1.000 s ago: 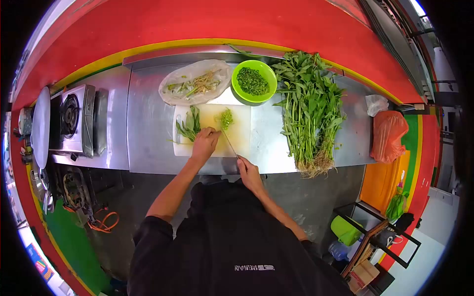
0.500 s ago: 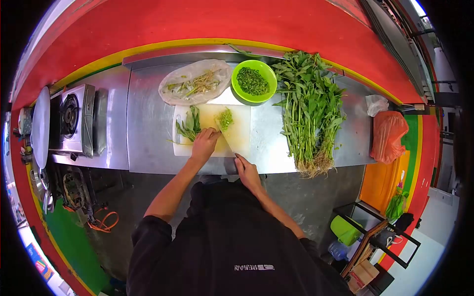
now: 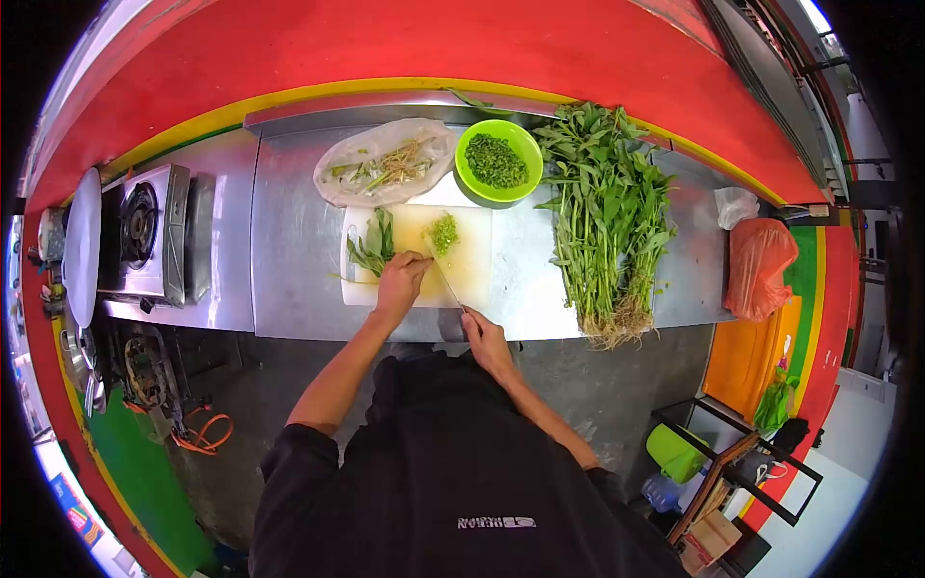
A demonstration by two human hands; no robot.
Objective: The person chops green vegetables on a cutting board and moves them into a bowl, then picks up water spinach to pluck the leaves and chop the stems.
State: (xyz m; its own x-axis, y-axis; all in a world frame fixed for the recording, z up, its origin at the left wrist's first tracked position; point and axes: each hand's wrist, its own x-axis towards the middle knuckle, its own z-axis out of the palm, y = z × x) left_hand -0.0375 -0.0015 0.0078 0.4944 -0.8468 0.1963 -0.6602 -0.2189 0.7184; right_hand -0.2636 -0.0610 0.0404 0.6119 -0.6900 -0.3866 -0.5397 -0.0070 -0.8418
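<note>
Counter (image 3: 299, 260): steel, running left to right across the scene
Big bundle (image 3: 612, 212): rooted greens on the right, long axis far to near, leaves far, roots near; well apart from both hands
Stove (image 3: 173, 231): at the left end, well apart from the work
Cutting board (image 3: 472, 275): pale, at the middle, towards the near side
Clear plastic bag (image 3: 337, 169): just beyond the board's left part, with root ends and stems in it
Orange bag (image 3: 761, 270): at the right end
Bowl (image 3: 464, 183): green, between clear bag and big bundle, holding dark chopped greens (image 3: 496, 162)
Left hand (image 3: 403, 279): fingers drawn together, pressing the small bunch down on the board; nearer to it than the other hand
Right hand (image 3: 485, 342): closed around the knife handle, at the near edge
Small bunch (image 3: 374, 243): on the board's left half, leaves left and far of the left hand, stem ends to the right under its fingers
Knife (image 3: 448, 287): long axis from near right to far left, blade just beside the left fingertips; contact with the board cannot be told
Light green pieces (image 3: 443, 233): heaped on the board, just beyond the blade tip
</note>
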